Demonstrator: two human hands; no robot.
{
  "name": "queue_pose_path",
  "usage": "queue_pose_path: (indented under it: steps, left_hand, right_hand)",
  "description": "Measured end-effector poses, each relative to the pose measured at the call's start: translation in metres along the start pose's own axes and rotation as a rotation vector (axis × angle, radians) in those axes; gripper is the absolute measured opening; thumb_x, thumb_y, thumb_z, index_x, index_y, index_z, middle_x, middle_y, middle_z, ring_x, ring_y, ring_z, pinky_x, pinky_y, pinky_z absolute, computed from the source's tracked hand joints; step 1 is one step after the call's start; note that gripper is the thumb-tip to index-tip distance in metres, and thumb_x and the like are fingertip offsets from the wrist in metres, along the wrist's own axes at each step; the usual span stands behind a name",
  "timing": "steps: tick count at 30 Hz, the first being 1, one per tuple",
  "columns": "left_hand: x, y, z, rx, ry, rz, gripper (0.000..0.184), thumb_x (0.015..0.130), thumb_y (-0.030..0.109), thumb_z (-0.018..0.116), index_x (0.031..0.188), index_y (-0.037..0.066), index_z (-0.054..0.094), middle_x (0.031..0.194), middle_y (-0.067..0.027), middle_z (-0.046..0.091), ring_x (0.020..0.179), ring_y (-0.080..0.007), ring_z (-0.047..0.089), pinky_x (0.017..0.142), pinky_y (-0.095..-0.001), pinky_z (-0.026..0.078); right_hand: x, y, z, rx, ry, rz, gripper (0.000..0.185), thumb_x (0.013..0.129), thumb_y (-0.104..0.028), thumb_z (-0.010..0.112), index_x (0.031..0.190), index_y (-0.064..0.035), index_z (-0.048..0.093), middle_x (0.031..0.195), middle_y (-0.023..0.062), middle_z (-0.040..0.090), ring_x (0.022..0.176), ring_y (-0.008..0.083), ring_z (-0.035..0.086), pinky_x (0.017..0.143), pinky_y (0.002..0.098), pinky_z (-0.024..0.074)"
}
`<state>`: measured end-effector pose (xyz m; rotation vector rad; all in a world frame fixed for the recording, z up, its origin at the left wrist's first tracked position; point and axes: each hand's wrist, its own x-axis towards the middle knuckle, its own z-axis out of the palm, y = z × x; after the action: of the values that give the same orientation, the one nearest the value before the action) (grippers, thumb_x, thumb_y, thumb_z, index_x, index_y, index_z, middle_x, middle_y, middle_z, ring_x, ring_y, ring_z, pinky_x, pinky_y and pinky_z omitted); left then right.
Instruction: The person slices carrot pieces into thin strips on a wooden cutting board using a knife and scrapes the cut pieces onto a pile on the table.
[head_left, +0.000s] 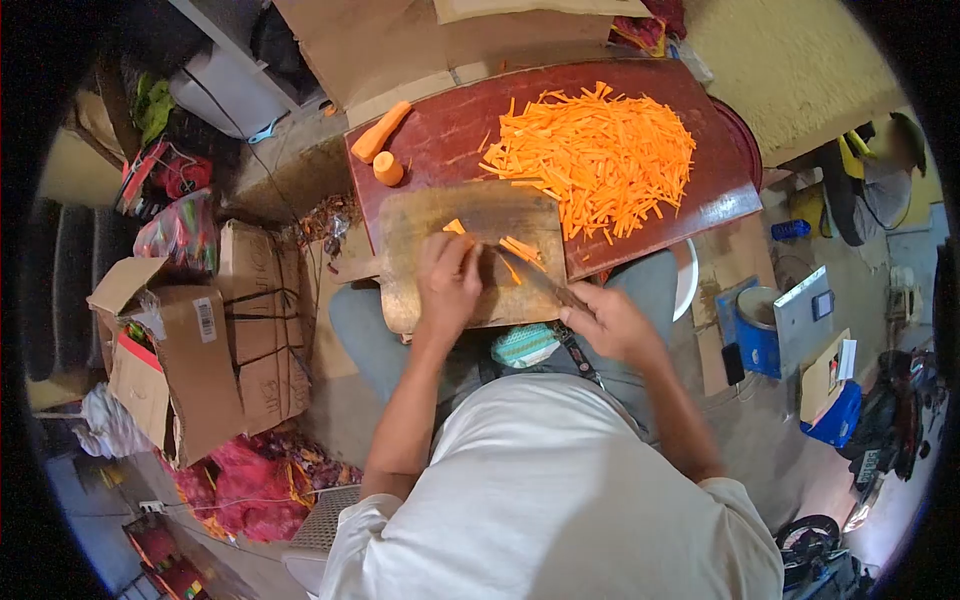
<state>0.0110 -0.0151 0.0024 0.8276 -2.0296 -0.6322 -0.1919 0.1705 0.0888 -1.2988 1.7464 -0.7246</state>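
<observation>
My right hand (612, 322) is closed round the handle of a knife (540, 282), its blade slanting up and left over a worn wooden cutting board (400, 225). My left hand (449, 282) rests on the board with curled fingers pressed on a piece of carrot (454, 227), mostly hidden beneath them. Beside the blade lie a few cut carrot sticks (522, 250). Beyond the board, a big heap of carrot sticks (598, 160) covers the right part of the red table (440, 130). A peeled carrot (381, 132) and a short carrot chunk (388, 169) lie at the left.
The board overhangs the table's near edge above my lap. Cardboard boxes (200, 370) and red net sacks (250, 490) stand at the left. At the right are a blue bucket (757, 330) and a person's arm and clothing (870, 200). A white basin rim (690, 280) shows under the table.
</observation>
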Motion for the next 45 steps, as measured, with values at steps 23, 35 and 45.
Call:
queue_pose_path:
  steps: [23, 35, 45]
  left_hand:
    - [-0.029, 0.014, 0.002, 0.074, -0.214, 0.015, 0.027, 0.089, 0.013, 0.084, 0.111, -0.001, 0.076, 0.111, -0.0183, 0.066, 0.103, -0.0377, 0.060, 0.089, -0.0487, 0.045]
    - [-0.027, 0.016, 0.000, 0.183, -0.259, 0.115, 0.028, 0.093, 0.008, 0.077, 0.119, -0.002, 0.072, 0.116, -0.0182, 0.062, 0.100, -0.0387, 0.057, 0.085, -0.0494, 0.045]
    - [-0.034, 0.003, 0.000, 0.048, -0.249, 0.060, 0.032, 0.087, 0.002, 0.076, 0.118, -0.002, 0.073, 0.111, -0.0172, 0.063, 0.103, -0.0385, 0.057, 0.089, -0.0494, 0.046]
  right_hand:
    - [0.016, -0.010, 0.021, 0.014, -0.010, -0.053, 0.028, 0.105, -0.022, 0.065, 0.118, 0.0027, 0.065, 0.093, 0.0334, 0.070, 0.093, 0.0541, 0.070, 0.078, 0.0564, 0.0553]
    - [0.019, -0.024, 0.036, -0.238, -0.051, 0.034, 0.038, 0.107, -0.022, 0.063, 0.136, 0.0025, 0.054, 0.100, 0.0364, 0.071, 0.094, 0.0574, 0.070, 0.079, 0.0639, 0.0544]
    - [0.031, -0.025, 0.030, -0.020, 0.004, -0.085, 0.028, 0.108, -0.020, 0.061, 0.125, 0.0021, 0.059, 0.094, 0.0344, 0.071, 0.093, 0.0566, 0.068, 0.077, 0.0591, 0.0544]
